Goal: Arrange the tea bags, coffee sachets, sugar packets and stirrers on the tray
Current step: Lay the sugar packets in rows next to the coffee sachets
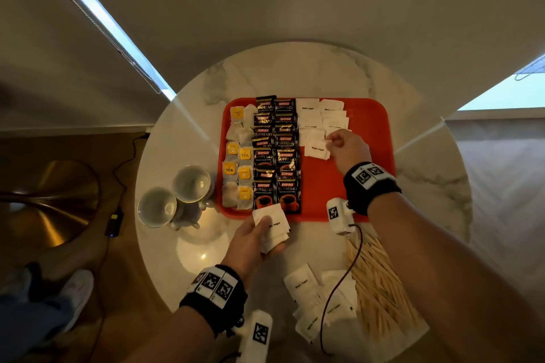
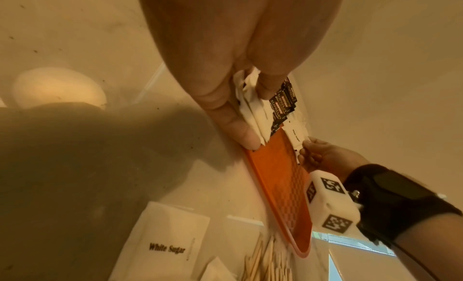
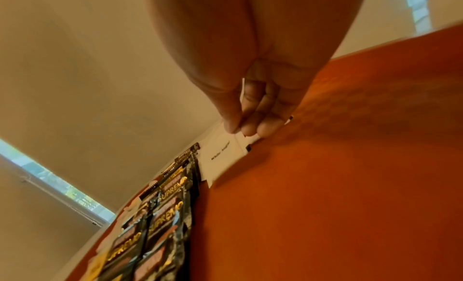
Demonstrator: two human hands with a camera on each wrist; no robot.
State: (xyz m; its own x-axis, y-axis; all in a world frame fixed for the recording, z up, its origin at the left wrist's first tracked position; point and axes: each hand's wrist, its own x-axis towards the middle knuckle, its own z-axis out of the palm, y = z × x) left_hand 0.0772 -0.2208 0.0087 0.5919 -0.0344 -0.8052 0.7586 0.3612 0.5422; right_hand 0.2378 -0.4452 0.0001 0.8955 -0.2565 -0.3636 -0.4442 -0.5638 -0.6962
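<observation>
Right hand (image 1: 348, 147) pinching sugar packet (image 1: 317, 150) over red tray (image 1: 373, 138), left hand (image 1: 250, 240) clutching packet stack (image 1: 272, 228).

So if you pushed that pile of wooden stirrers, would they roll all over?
Probably they'd slide and scatter more than roll: the stirrers look thin and flat, lying loose on the smooth marble table. They likely weigh very little, so a light nudge could fan them out.

dim, warm, blurred wrist views
</observation>
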